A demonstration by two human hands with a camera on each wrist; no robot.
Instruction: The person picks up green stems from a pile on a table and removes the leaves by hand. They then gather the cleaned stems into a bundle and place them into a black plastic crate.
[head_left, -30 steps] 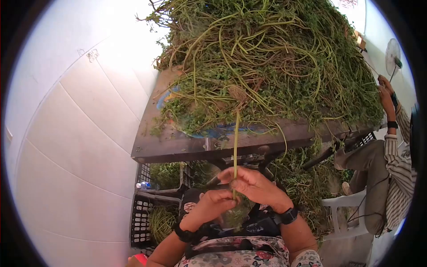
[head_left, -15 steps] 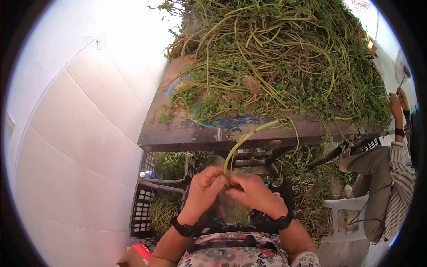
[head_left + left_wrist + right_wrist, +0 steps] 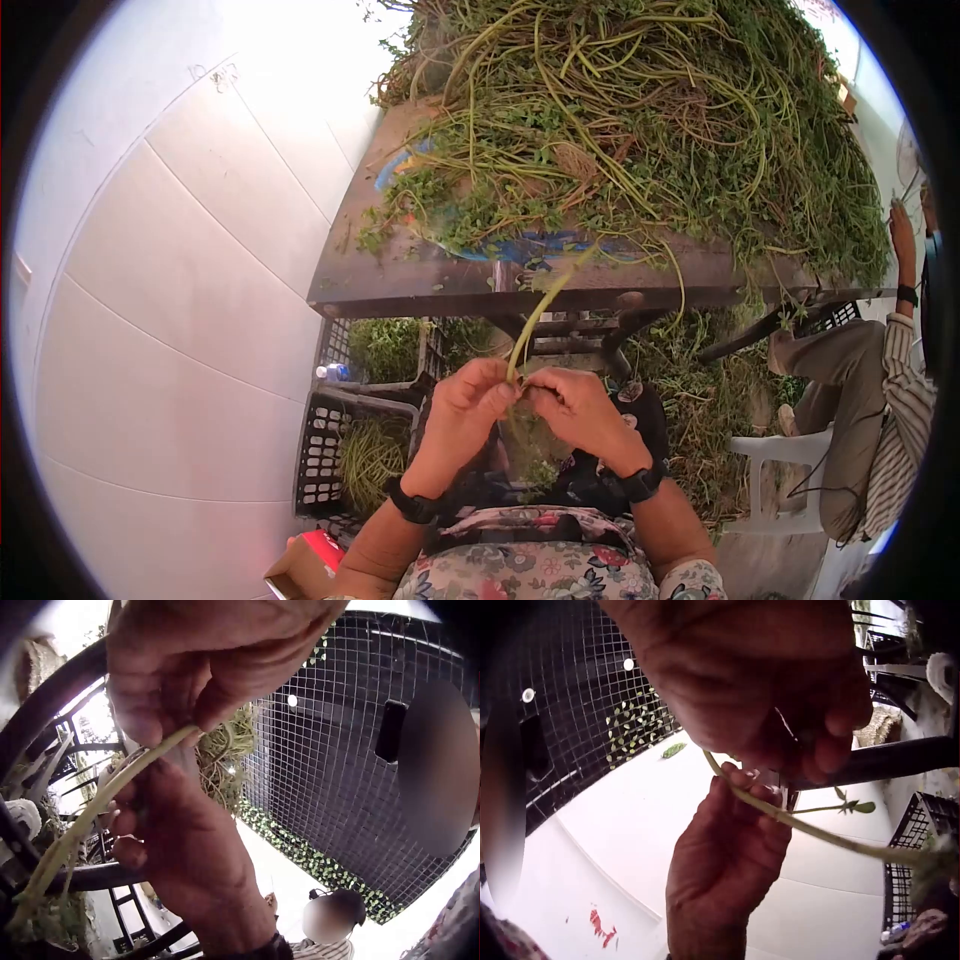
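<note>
A long green plant stem (image 3: 545,310) rises from between both hands toward the table edge. My left hand (image 3: 462,408) grips it near its lower end, thumb and fingers pinched together. Close against it, my right hand (image 3: 585,412) pinches with thumb and forefinger at the same stretch of stem. In the left wrist view the stem (image 3: 105,791) slants down from the fingertips. A thin side sprig with small leaves (image 3: 855,805) branches off in the right wrist view. Some leafy green (image 3: 535,470) shows below the hands, over the lap.
A big heap of leafy stems (image 3: 640,130) covers the table (image 3: 345,275). Black crates (image 3: 322,460) holding greens stand at the left, near an opened cardboard box (image 3: 300,572). More greens (image 3: 700,420) lie on the floor. At right another person (image 3: 895,390) sits by a white plastic chair (image 3: 785,470).
The stem came down off the heap's edge and now bends upward from the hands. The left hand moved up to hold it; the right hand shifted its pinch beside it.
</note>
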